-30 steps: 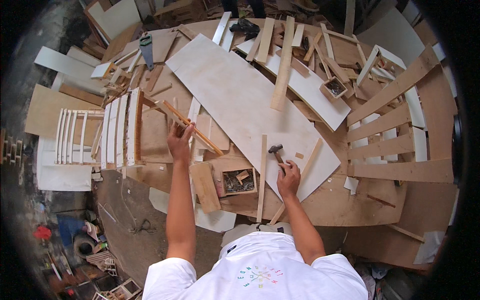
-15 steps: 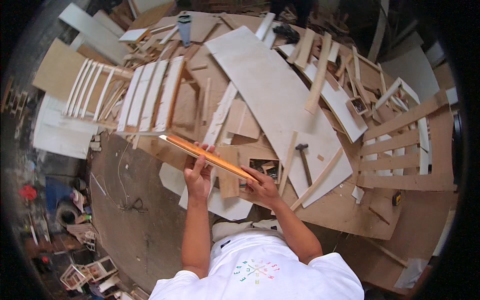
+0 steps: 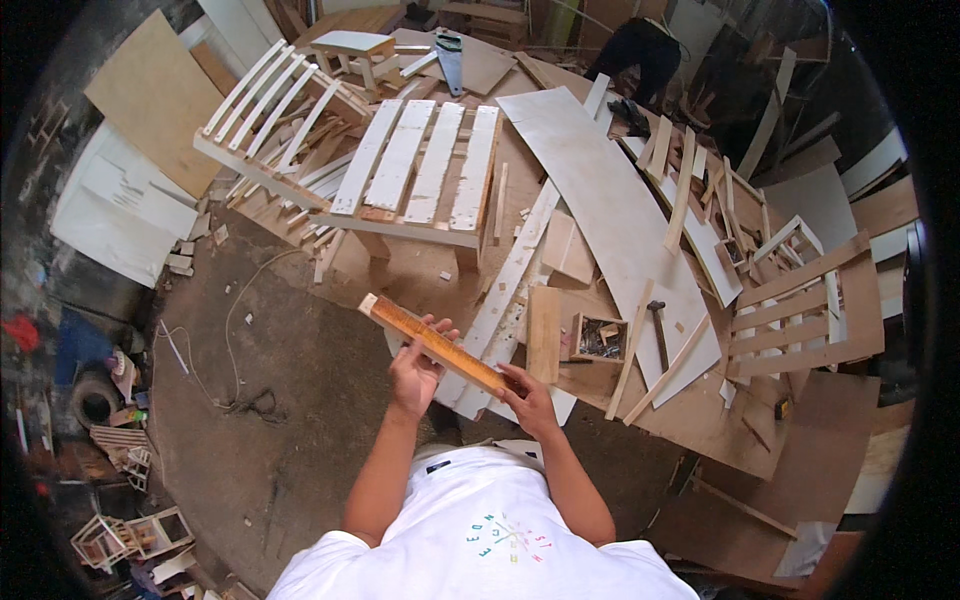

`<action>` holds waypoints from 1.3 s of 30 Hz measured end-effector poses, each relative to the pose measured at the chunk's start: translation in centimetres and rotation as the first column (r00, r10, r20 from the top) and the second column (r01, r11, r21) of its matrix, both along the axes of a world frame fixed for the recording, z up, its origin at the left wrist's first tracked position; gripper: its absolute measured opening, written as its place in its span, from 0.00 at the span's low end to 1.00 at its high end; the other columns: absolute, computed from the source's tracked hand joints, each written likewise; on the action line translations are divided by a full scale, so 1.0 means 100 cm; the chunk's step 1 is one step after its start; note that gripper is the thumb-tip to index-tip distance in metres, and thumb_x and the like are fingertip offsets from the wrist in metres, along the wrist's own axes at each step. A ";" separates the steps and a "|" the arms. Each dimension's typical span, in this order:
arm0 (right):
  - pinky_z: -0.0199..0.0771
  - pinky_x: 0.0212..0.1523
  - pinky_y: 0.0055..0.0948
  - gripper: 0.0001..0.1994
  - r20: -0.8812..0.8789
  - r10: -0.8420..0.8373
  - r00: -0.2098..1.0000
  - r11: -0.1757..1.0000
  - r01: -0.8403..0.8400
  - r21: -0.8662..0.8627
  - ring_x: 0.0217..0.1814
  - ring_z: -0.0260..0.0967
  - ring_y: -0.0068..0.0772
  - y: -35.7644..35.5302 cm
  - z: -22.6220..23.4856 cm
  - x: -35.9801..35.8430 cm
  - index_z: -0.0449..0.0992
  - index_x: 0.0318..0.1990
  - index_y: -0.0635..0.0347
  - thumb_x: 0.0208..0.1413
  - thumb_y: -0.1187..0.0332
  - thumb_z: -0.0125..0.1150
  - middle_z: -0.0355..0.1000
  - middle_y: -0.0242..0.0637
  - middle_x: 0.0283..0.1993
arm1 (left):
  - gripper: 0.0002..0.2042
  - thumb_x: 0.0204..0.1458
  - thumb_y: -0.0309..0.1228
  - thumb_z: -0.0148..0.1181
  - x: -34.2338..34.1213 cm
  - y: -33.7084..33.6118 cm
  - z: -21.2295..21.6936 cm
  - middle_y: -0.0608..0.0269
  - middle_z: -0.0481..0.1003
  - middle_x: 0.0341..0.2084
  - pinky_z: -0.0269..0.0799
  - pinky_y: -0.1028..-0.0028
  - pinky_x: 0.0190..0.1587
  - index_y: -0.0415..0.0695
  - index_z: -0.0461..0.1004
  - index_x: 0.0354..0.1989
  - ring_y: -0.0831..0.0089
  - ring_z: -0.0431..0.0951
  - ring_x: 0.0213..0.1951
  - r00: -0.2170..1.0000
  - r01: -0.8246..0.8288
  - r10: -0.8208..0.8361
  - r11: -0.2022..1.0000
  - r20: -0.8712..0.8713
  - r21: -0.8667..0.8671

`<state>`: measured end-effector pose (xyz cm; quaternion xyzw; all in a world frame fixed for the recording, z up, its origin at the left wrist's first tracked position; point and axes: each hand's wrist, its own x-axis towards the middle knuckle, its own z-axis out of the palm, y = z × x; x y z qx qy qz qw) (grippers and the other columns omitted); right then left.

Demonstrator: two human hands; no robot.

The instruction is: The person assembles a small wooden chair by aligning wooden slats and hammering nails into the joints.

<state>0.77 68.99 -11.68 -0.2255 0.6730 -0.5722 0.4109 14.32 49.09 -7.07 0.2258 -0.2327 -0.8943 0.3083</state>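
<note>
Hidden or unclear: the underside of the wooden strip [image 3: 437, 345] is out of sight, and its near end is covered by the right hand [image 3: 527, 398]. The contents of the small wooden box [image 3: 598, 339] are a dark jumble too small to make out. A dark-clothed person [image 3: 640, 55] at the far edge of the floor is bent over and shows only in part.
Left hand: the left hand [image 3: 416, 368] is raised in front of the chest, forearm rising from the lower edge, fingers curled up around the strip's middle from below, thumb on the near side.
Left grip: clenched on the wooden strip.
Right hand: forearm angles up and inward, fingers pinching the strip's near, right-hand end.
Right grip: grasping the wooden strip at its end.
Strip position: held in the air between both hands, above the dirt floor [image 3: 280, 400] and just short of the near edge of the scattered boards.
Strip axis: its long axis runs diagonally, the free end pointing up and to the person's left, the held end down and to the right; the broad orange-brown face is turned upward.
Around it: a hammer [image 3: 658, 330] lies on the long pale plywood sheet [image 3: 610, 210], right of the small wooden box. A white slatted frame [image 3: 420, 170] stands beyond the hands, with a second slatted piece [image 3: 270, 110] leaning to its left. A slatted panel [image 3: 800, 310] lies toward the right edge.
</note>
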 end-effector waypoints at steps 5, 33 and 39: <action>0.78 0.43 0.23 0.18 -0.092 -0.087 0.992 0.989 0.098 0.114 0.42 0.77 0.21 -0.022 0.010 0.017 0.81 0.56 0.60 0.59 0.73 0.72 0.82 0.31 0.42 | 0.20 0.69 0.38 0.56 0.047 -0.055 -0.003 0.55 0.76 0.56 0.72 0.61 0.62 0.41 0.68 0.64 0.63 0.76 0.58 0.967 -0.226 0.229 0.973 0.111 -0.042; 0.78 0.53 0.40 0.24 -0.573 -0.642 0.509 0.680 0.724 -0.118 0.53 0.76 0.48 -0.282 -0.117 -0.037 0.72 0.53 0.64 0.52 0.68 0.78 0.72 0.47 0.51 | 0.07 0.60 0.22 0.66 -0.012 -0.310 -0.120 0.60 0.85 0.35 0.75 0.74 0.30 0.36 0.81 0.45 0.75 0.85 0.35 0.805 -0.148 0.464 0.761 0.370 -0.632; 0.76 0.54 0.41 0.21 -0.678 -0.618 0.398 0.662 0.729 -0.175 0.52 0.75 0.51 -0.283 -0.115 -0.039 0.71 0.55 0.67 0.59 0.68 0.71 0.73 0.49 0.53 | 0.08 0.59 0.20 0.67 -0.011 -0.315 -0.119 0.62 0.84 0.40 0.76 0.75 0.32 0.36 0.81 0.47 0.75 0.84 0.35 0.803 -0.078 0.436 0.752 0.405 -0.655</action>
